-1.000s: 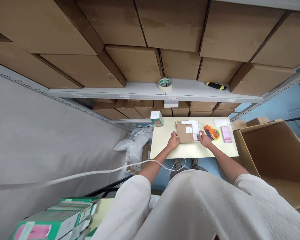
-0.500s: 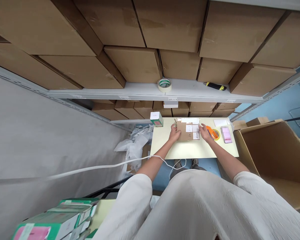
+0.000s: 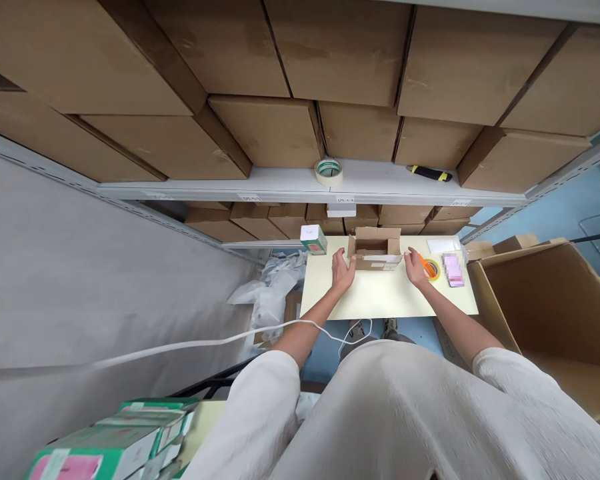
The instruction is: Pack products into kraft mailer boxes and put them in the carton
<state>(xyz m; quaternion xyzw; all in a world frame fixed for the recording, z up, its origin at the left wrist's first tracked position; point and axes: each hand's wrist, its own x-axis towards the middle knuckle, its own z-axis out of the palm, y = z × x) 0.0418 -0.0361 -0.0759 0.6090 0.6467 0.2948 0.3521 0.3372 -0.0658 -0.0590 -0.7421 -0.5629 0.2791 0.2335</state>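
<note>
- Since the earlier frame, the cardboard box (image 3: 367, 264) has turned so its open top shows instead of its labelled face, and the left grip (image 3: 343, 272) and right grip (image 3: 415, 268) have spread wider apart.
- Both grips are open with nothing clasped; the right is clear of the box, while whether the left thumb touches it I cannot tell.
- The box, one, stands on the table (image 3: 370, 297) between the grips: plain brown, flaps raised, inside in shadow, a white strip along the near edge and pale labels on the front.
- Just right of the right grip: one orange tape dispenser (image 3: 425, 266).
- Farther right: one pink item (image 3: 453, 270), blurred out.
- Beyond the left grip, leftward: one green-and-white carton (image 3: 314, 241).
- Beyond both, on the shelf (image 3: 280, 179): one tape roll (image 3: 329, 179), one black-and-yellow tool (image 3: 430, 173).
</note>
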